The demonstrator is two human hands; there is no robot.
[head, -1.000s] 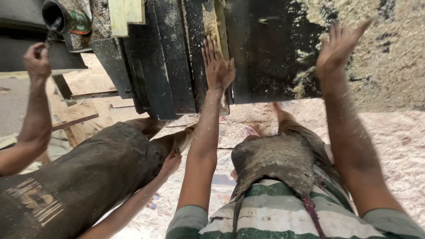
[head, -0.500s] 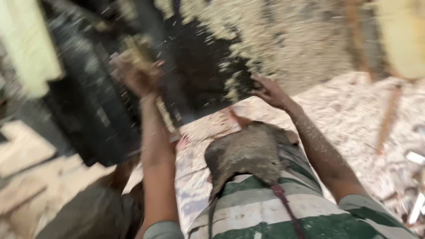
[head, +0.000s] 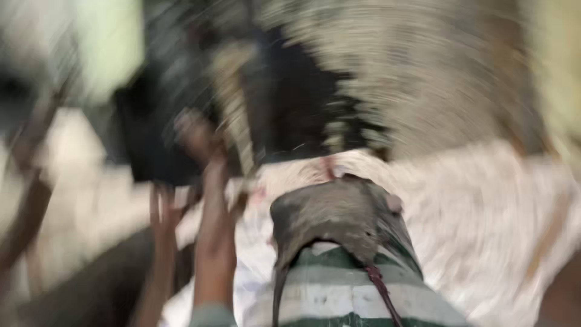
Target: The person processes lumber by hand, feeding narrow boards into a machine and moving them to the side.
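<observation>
Head view: left hand raised to dark boards, frame heavily blurred

The head view is smeared by motion, so most detail cannot be read. The person's left hand (head: pixel 196 136) is lifted against a stack of dark boards (head: pixel 175 139) that stands upper left of the body. The blur hides the fingers; whether this grip is spread flat on the board face or pressed together cannot be told. The right hand is not in view; only a blurred brown patch shows at the lower right corner, and it cannot be identified.

A second person's hand (head: pixel 162 212) rises beside the left forearm with fingers apart, just below the boards. It belongs to someone crouched at lower left in dark clothing.

Handling, as a judgement: the dark boards look like stiff flat panels leaning together, probably heavy and awkward for one hand. Their faces appear coated and may be slippery or dusty. A safer hold would be on a long edge with both hands, not on the flat face.

Surface and room: the floor (head: pixel 484 212) is pale and seems covered in sawdust or shavings. Behind the boards a rough speckled wall (head: pixel 423 79) rises. The person wears a green and white striped shirt (head: pixel 345 297) and a grey apron bib (head: pixel 333 218). No worktop is visible.
</observation>
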